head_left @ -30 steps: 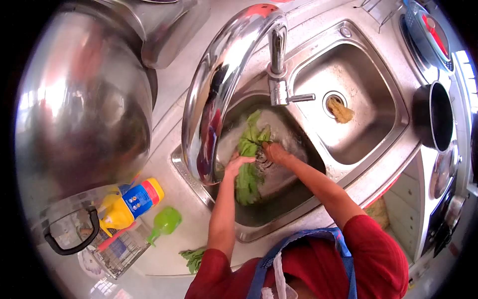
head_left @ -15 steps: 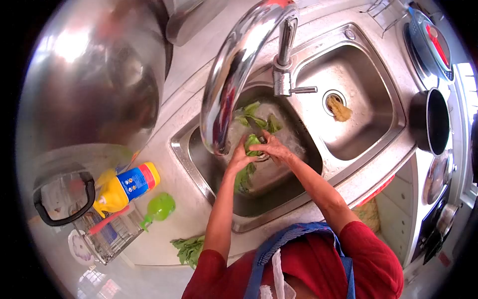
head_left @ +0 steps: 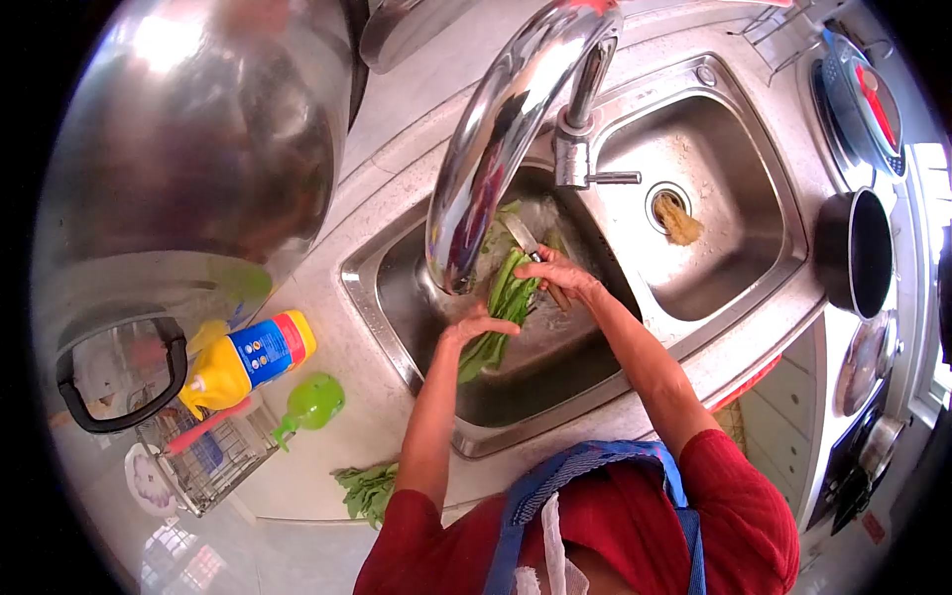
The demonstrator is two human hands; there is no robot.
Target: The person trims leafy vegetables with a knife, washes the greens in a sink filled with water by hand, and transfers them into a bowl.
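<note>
Over the left sink basin (head_left: 535, 405), my left hand (head_left: 476, 325) is closed around a bunch of green leafy vegetables (head_left: 509, 297). The stalks point up toward the faucet and the leaves hang below my hand. My right hand (head_left: 563, 274) grips a knife (head_left: 520, 235), its metal blade pointing up and left beside the stalks and its brown handle showing below my fingers. More green leaves lie in the basin beyond the blade, partly hidden by the faucet (head_left: 474, 159).
The right basin (head_left: 724, 268) has a yellowish scrubber (head_left: 678, 220) at its drain. A dark pot (head_left: 855, 253) stands to the right. On the left are a yellow bottle (head_left: 250, 362), a green bottle (head_left: 315, 402) and a wire rack (head_left: 228, 461). More greens (head_left: 365, 491) lie at the counter edge.
The greens are raised and show as a longer bunch between my hands. The knife's blade and handle now show clearly in my right hand. My left hand has moved slightly down and left.
</note>
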